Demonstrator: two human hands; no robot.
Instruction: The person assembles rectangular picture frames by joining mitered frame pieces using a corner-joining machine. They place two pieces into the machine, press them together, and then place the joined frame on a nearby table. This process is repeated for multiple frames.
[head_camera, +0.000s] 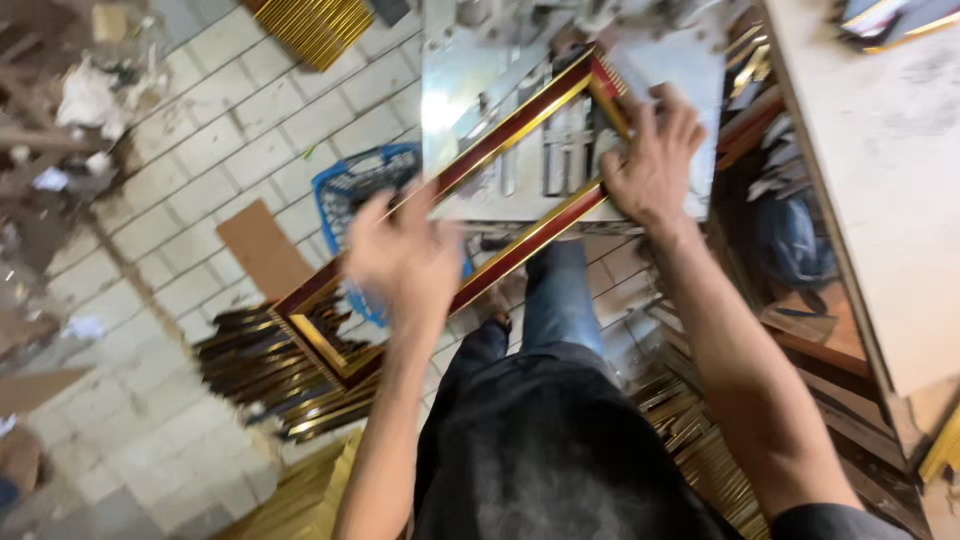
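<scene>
- A floor of pale grey paving bricks is stretching under the scene, dusty and littered with scraps along its left edge.
- A metal machine table is standing at the top middle, its plate shining, with slotted parts showing in its centre.
- A long rectangular picture frame, dark red with gold edging, is lying slantwise: its upper corner is resting on the machine table and its lower corner is hanging out past the table's near edge, over the floor.
- The right hand is pressing down on the frame's upper right corner, fingers spread and curled over the moulding near the table's right edge, gripping it.
- The left hand is blurring with motion at the frame's lower rail, just off the table's near left corner; it is overlapping the rail, but how far its fingers are closing on it I cannot tell.
- A blue plastic basket is sitting on the floor behind the left hand, partly hidden by the frame.
- A flat piece of brown cardboard is lying on the bricks to the basket's left.
- Bundles of gold moulding strips are lying piled on the floor under the frame's lower corner.
- A pale wooden workbench is running along the right edge.
- The person's legs, in blue jeans, are standing below the table.
</scene>
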